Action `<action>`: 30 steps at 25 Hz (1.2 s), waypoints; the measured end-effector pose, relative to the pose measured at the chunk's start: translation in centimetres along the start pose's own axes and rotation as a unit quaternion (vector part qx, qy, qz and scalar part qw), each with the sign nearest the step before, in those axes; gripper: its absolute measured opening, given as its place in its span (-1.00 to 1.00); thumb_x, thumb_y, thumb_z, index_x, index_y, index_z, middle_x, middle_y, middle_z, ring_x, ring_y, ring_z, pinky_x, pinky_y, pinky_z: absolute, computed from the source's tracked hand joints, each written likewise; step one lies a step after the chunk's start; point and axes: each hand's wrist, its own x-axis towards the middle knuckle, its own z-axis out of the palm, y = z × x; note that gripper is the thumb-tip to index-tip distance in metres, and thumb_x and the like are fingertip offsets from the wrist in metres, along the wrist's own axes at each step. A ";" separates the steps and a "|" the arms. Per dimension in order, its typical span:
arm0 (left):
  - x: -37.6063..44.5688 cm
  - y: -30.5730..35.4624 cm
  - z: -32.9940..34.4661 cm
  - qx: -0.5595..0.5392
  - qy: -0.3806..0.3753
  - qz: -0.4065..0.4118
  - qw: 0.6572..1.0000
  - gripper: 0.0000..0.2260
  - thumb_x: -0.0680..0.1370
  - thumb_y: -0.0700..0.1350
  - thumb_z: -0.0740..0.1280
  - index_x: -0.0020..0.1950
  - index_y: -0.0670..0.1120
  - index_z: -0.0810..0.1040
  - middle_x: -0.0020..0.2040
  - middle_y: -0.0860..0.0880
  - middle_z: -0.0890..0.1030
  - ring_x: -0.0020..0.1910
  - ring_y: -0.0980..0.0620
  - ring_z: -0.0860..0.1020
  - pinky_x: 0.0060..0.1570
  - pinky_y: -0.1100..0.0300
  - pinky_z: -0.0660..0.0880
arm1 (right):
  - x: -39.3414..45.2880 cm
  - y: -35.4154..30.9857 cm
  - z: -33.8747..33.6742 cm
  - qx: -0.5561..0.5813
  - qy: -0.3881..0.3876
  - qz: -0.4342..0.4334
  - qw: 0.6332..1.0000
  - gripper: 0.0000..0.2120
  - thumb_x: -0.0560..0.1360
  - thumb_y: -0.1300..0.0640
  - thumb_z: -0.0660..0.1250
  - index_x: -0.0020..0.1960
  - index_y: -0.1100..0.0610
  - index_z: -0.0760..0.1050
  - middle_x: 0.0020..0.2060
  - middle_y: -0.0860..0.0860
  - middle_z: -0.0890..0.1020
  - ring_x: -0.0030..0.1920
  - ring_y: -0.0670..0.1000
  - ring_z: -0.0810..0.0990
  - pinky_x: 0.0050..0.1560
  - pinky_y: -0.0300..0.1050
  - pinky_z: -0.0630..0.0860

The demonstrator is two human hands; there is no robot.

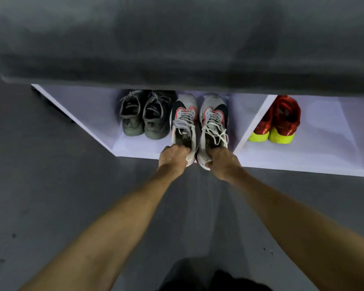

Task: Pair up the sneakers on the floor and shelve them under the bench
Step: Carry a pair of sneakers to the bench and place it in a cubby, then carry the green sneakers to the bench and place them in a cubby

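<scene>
Six sneakers, 3 pairs, on white shelf (pixel 135 151) under grey bench (pixel 177 38). Centre frame: left hand (pixel 172 157) pinches heel of left white sneaker (pixel 184 122), right hand (pixel 223 162) pinches heel of right white sneaker (pixel 213 122), both side by side. Grey pair (pixel 145 116) just left; red/yellow pair (pixel 278 120) in right compartment.

At twelve o'clock we note a dark grey bench (pixel 177 38) over a white shelf (pixel 282 162). At eleven, grey-olive sneakers (pixel 145 116). Centre, white sneakers (pixel 200 122) with black and coral panels, white laces. At two, red sneakers (pixel 280 120), neon-yellow soles. Grey floor (pixel 51 185).
</scene>
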 end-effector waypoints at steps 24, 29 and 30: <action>1.0 -0.6 1.0 -0.027 -0.070 -0.027 0.997 0.01 0.30 -0.10 0.59 0.55 0.05 -0.01 0.57 -0.04 -0.08 0.54 -0.15 0.02 0.31 -0.13 0.36 | 1.7 0.7 1.8 0.049 0.025 -0.010 0.998 -0.12 0.39 0.12 0.47 0.54 0.11 0.03 0.56 0.06 0.00 0.55 0.12 0.04 0.39 0.11 0.34; -11.3 1.7 -2.8 -0.010 -0.211 -0.035 0.977 -0.08 0.31 0.07 0.57 0.54 0.06 0.13 0.49 -0.05 0.26 0.43 -0.16 0.31 0.31 -0.13 0.33 | -10.7 -1.3 -0.6 0.020 -0.121 0.012 0.992 -0.28 0.38 0.03 0.46 0.46 0.07 0.24 0.42 0.10 0.36 0.40 0.17 0.37 0.35 0.12 0.38; -13.6 2.2 -3.8 0.006 -0.245 -0.042 0.968 -0.09 0.31 0.11 0.56 0.53 0.07 0.14 0.48 -0.05 0.29 0.41 -0.16 0.35 0.30 -0.12 0.33 | -13.3 -1.7 -1.3 0.017 -0.162 0.018 0.987 -0.29 0.38 0.01 0.47 0.45 0.05 0.26 0.39 0.10 0.40 0.36 0.17 0.41 0.34 0.12 0.40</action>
